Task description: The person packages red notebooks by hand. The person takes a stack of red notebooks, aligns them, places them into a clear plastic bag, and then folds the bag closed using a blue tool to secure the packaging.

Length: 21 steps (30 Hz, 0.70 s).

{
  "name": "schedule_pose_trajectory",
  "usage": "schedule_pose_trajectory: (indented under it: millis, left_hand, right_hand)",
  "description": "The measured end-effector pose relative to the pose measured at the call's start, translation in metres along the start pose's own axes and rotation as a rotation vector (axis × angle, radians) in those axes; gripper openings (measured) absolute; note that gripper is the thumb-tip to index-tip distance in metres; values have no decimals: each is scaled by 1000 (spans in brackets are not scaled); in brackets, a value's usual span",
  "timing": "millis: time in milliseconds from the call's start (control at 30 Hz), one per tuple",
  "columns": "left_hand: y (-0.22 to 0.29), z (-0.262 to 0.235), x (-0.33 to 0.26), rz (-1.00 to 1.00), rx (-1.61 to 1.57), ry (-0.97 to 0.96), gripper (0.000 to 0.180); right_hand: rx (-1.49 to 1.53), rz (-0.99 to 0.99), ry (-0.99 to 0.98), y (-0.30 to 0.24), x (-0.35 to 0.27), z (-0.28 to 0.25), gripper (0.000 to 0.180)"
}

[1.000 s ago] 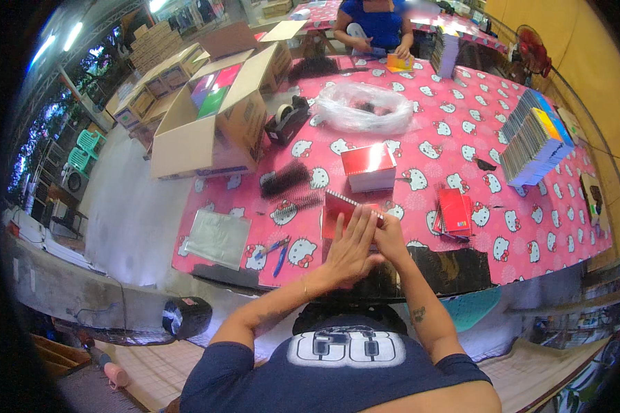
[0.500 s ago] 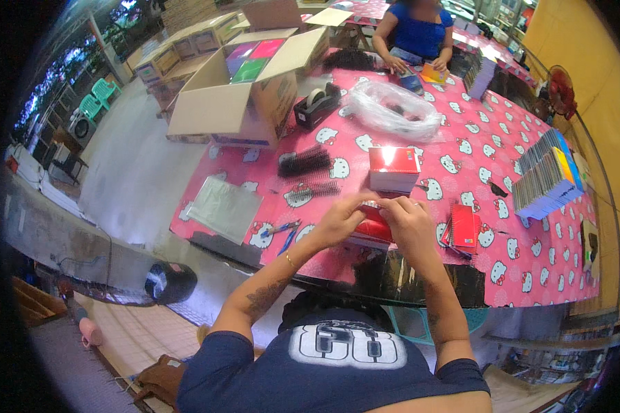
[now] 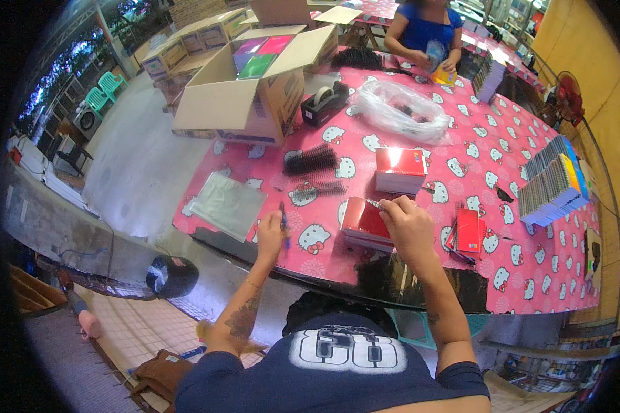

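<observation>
At the table's near edge, my left hand (image 3: 271, 235) is closed around blue-handled pliers (image 3: 283, 219); the hand covers much of the tool. My right hand (image 3: 408, 224) pinches the upper right corner of a red-covered notebook (image 3: 362, 216), beside its coil edge. This notebook lies on a small stack in front of me. Just beyond it stands another stack of red notebooks (image 3: 401, 165). To the right of my right hand lie a few loose red notebooks (image 3: 467, 231). Black plastic binding coils (image 3: 311, 160) are bunched up left of the stacks.
Clear plastic sleeves (image 3: 229, 205) lie at the left. Behind are a tape dispenser (image 3: 325, 104), a crumpled plastic bag (image 3: 403, 113) and an open carton (image 3: 244, 103). Rows of notebooks (image 3: 552, 182) stand at the right. Across the table, a person in blue (image 3: 426, 34) handles notebooks.
My left hand has left the red notebook, moved left and taken hold of the pliers. My right hand stays at the notebook's corner. The person opposite has lifted something bluish.
</observation>
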<state>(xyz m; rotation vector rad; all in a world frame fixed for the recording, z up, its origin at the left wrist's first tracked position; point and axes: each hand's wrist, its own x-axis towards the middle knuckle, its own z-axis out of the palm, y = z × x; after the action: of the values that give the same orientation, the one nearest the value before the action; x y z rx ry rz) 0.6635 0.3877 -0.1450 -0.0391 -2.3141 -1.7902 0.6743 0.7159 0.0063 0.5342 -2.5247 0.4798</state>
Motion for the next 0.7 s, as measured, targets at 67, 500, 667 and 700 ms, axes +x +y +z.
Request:
schedule_pose_trajectory:
  millis: [67,500,667,700]
  left_hand:
    - [54,28,4,-429,-560,-74,26]
    - [153,70,5,-490,-549,-551,34]
    - [166,73,23,379,413,-518,40]
    - [160,63,30,92,105,-614,41]
  right_hand:
    - [-12,15,-7,4,-3,0,18]
    - [19,21,-13,-2,0,-6,16]
    - [-12,20,-14,16,-7,-6,19]
    - [-4,-3,4,20,-7,-7,20]
